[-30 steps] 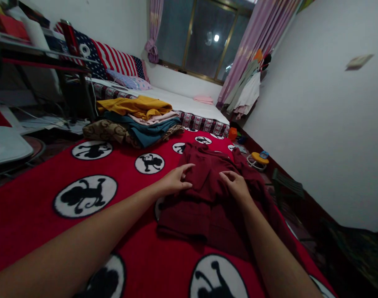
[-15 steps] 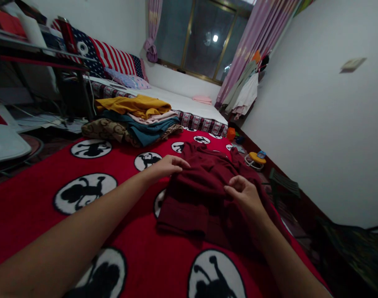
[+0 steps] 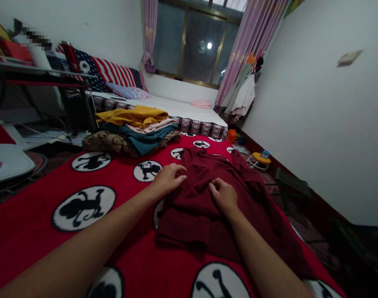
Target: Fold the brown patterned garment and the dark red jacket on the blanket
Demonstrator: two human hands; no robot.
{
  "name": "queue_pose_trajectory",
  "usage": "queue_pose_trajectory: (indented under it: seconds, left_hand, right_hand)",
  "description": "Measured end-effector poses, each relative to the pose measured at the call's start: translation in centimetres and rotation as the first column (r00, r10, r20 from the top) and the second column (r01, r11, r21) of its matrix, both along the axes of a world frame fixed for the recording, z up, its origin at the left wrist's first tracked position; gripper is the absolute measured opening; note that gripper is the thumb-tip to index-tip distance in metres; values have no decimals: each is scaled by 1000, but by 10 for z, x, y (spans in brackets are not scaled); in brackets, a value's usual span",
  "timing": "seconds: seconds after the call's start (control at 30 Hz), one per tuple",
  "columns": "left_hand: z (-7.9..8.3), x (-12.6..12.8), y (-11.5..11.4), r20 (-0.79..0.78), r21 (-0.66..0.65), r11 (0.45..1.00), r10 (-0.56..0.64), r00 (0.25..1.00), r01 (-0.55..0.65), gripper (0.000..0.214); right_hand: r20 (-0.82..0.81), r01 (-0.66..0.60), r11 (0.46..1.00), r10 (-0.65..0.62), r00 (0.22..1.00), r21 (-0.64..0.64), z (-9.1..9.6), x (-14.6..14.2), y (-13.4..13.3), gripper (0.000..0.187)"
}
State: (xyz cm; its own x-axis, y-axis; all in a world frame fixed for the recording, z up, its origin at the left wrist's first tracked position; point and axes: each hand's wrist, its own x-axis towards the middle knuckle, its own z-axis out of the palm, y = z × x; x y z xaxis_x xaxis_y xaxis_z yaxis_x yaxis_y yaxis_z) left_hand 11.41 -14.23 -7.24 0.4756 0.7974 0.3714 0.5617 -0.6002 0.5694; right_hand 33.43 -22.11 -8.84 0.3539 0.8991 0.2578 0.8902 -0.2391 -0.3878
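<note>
Maroon cloth makes up the sweatshirt (image 3: 193, 200), which lies spread and wrinkled on a red blanket (image 3: 164, 269) printed with black figures in white circles. Near its lower left corner, part of the garment lies folded over in a flat band.

The two hands are apart. The left hand (image 3: 168, 179) is at the garment's left edge, fingers loosely bent and thumb clear of them; whether it touches the cloth I cannot tell. The right hand (image 3: 224, 195) is over the middle of the garment, fingers curled in toward the thumb; whether it pinches any fabric I cannot tell.

Beyond the left hand, a pile of clothes (image 3: 145, 138) sits on the blanket, mustard yellow on top, with pink, teal and patterned brown below. Behind it stands a bed (image 3: 176, 106) with a white cover.
</note>
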Motion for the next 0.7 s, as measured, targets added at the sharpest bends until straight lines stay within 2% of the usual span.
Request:
queue_pose_trajectory:
  seconds: [0.07, 0.17, 0.23, 0.3, 0.37, 0.43, 0.5, 0.57, 0.63, 0.7]
  left_hand:
    - [1, 12, 1, 0, 57, 998, 20, 1000, -20, 28]
    - [4, 35, 6, -80, 96, 991, 101, 992, -93, 33]
    - [4, 49, 13, -126, 80, 986, 154, 980, -145, 43]
    - [0, 60, 22, -122, 38, 982, 188, 974, -185, 42]
    - [-7, 66, 32, -28, -16, 978, 208, 978, -209, 27]
    - [-15, 68, 43, 183, -89, 975, 215, 959, -202, 16]
    - [-21, 66, 53, 440, -183, 971, 221, 870, -154, 17]
    - [-25, 64, 61, 613, -267, 960, 240, 753, -89, 21]
    - [-28, 62, 65, 667, -317, 947, 256, 700, -45, 24]
    - [-29, 62, 66, 661, -331, 944, 239, 711, -9, 27]
  right_hand:
    - [22, 4, 999, -5, 1000, 43, -6, -3, -3, 20]
    - [10, -34, 994, 33, 999, 108, -9, -2, -8, 22]
    - [-6, -61, 987, 63, 998, 148, -10, 0, -9, 25]
    - [-26, -84, 981, 90, 996, 176, -10, 1, -10, 26]
    - [-53, -94, 975, 107, 993, 200, -10, 1, -10, 26]
    - [-106, -87, 966, 116, 988, 241, -11, 1, -10, 26]
    - [-190, -46, 950, 109, 976, 309, -11, 1, -9, 28]
    - [-270, 19, 925, 91, 958, 380, -12, 2, -8, 29]
    - [-320, 77, 909, 64, 945, 409, -12, 4, -7, 28]
    - [-339, 109, 921, 26, 940, 374, -13, 5, -6, 26]
